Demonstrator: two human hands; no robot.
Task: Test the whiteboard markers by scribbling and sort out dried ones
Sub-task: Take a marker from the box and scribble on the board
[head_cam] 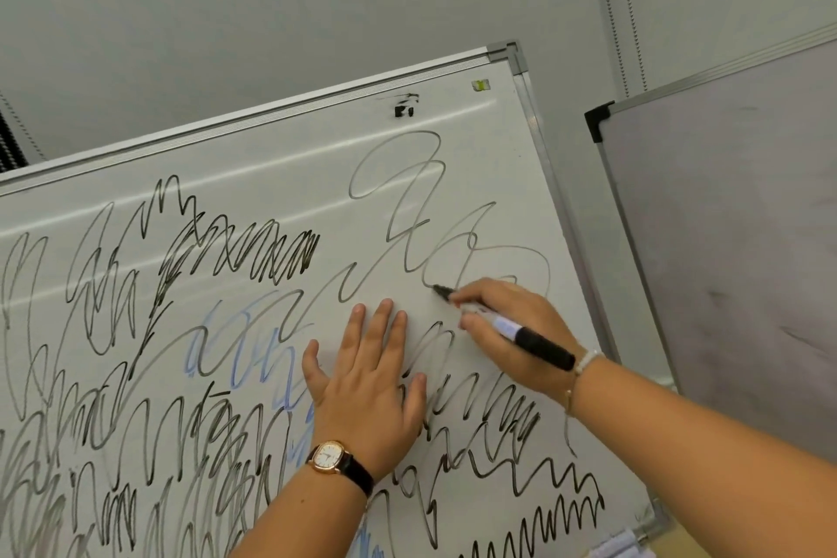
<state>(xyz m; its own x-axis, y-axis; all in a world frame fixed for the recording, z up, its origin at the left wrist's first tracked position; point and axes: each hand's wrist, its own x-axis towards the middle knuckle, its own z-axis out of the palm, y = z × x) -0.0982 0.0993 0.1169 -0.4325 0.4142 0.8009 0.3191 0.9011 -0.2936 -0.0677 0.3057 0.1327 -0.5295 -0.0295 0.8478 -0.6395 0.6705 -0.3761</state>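
A whiteboard (pixel 281 177) fills the view, tilted, covered with black, grey and some blue scribbles. My right hand (pixel 512 331) grips a black whiteboard marker (pixel 521 333), its tip pressed on the board at the end of a faint grey looping line (pixel 407 204) in the upper right area. My left hand (pixel 367 381) lies flat on the board with fingers spread, just left of the right hand, a watch on its wrist. The darker scribbles sit at the left and bottom.
A second, greyer whiteboard (pixel 733 240) stands to the right, separated by a narrow gap. The first board's metal frame corner (pixel 509 54) is at top centre-right. Something pale lies at the tray by the lower right corner (pixel 620 546). A grey wall is behind.
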